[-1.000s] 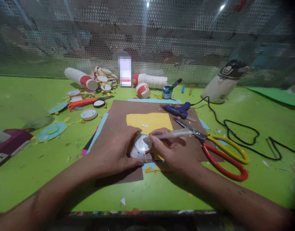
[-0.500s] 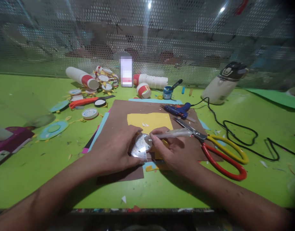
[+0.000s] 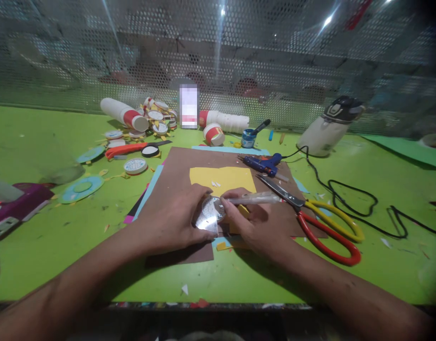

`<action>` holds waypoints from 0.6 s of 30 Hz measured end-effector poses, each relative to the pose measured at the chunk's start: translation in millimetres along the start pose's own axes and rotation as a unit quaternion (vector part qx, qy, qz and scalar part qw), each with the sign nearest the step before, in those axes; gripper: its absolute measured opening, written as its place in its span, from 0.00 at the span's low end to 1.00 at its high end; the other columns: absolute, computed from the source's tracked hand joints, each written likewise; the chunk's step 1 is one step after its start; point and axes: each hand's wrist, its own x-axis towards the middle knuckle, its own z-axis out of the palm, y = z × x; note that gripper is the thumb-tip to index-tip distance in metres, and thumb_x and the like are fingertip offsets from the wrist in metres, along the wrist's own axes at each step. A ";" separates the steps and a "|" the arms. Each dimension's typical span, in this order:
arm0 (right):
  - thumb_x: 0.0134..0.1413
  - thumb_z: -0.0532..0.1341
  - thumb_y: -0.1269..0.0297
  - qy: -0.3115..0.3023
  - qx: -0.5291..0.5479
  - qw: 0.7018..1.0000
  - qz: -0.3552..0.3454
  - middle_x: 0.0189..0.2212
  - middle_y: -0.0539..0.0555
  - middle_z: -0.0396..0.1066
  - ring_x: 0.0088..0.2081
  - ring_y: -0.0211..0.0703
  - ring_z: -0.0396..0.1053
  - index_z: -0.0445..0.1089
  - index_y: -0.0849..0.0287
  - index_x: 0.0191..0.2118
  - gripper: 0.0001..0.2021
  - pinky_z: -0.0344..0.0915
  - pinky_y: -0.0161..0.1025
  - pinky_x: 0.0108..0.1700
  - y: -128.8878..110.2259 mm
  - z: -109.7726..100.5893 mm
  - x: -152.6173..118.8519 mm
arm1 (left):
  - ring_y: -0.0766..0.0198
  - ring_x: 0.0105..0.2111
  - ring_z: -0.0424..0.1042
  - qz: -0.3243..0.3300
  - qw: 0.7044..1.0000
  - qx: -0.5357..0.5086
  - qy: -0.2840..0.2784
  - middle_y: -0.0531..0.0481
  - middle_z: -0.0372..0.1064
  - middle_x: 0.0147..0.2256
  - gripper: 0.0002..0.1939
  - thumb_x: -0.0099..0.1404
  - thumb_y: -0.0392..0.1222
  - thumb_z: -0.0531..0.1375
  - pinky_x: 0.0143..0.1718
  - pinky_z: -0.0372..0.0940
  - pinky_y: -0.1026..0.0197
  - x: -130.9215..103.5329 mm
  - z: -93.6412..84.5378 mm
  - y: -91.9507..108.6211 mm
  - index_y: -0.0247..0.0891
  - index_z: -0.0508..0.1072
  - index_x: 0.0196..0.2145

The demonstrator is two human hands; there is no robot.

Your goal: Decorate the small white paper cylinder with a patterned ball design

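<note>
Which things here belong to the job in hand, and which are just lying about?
In use:
- left hand, holding clear plastic piece
- right hand, holding pen-like tool
- round white disc

Apparently lying about:
- scissors
- glue gun
- orange-handled knife
- flask

left forearm, one, bare: i see it enter from lower left and slant inward and up. left wrist, one: nearly in line with that forearm. left hand, one: back upward, thumb and forefinger set apart in a curved, c-shaped grip. right forearm, one, bare: i log it entering from lower right, slanting inward and up. right hand, one: thumb and forefinger drawn together in a writing pinch, other fingers partly hidden. spacing between my two hands: near, apart.
</note>
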 end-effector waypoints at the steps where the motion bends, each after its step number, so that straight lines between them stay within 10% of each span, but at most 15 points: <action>1: 0.60 0.58 0.66 0.001 -0.001 1.000 -0.001 0.32 0.52 0.76 0.36 0.43 0.75 0.70 0.56 0.35 0.05 0.70 0.39 0.42 -0.1 0.0 0.1 | 0.49 0.43 0.71 0.002 1.000 0.004 -0.003 0.43 0.70 0.47 0.29 0.56 0.57 0.65 0.42 0.66 0.50 0.1 0.4 -0.5 0.40 0.67 0.50; 18: 0.59 0.58 0.66 -0.014 -0.005 1.000 0.005 0.32 0.54 0.77 0.36 0.44 0.76 0.70 0.57 0.35 0.04 0.71 0.40 0.41 -4.4 -4.0 1.2 | 0.50 0.43 0.70 -0.005 1.000 0.018 -0.022 0.43 0.70 0.47 0.32 0.57 0.59 0.63 0.41 0.65 0.52 0.0 -1.4 1.7 0.39 0.65 0.53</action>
